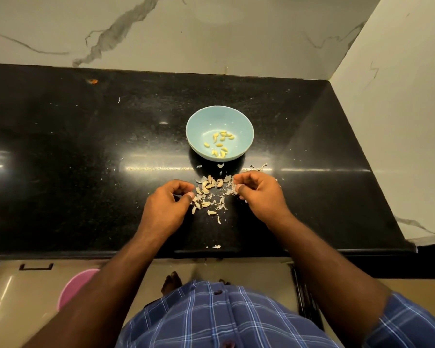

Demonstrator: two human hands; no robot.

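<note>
A light blue bowl [241,126] stands on the black counter and holds several peeled yellow garlic cloves [220,144]. In front of it lies a pile of unpeeled cloves and papery skins [209,192]. My left hand [167,207] rests at the pile's left edge with curled fingers and its thumb tip against the skins; whether it holds anything is hidden. My right hand [260,194] is at the pile's right edge, thumb and forefinger pinching a pale garlic piece [234,185].
The black stone counter [86,146] meets marble walls at the back [211,33] and right. Loose skin flakes [258,168] lie near the bowl and by the front edge [216,246]. Below the edge are cabinet fronts and a pink round object [76,285] on the floor.
</note>
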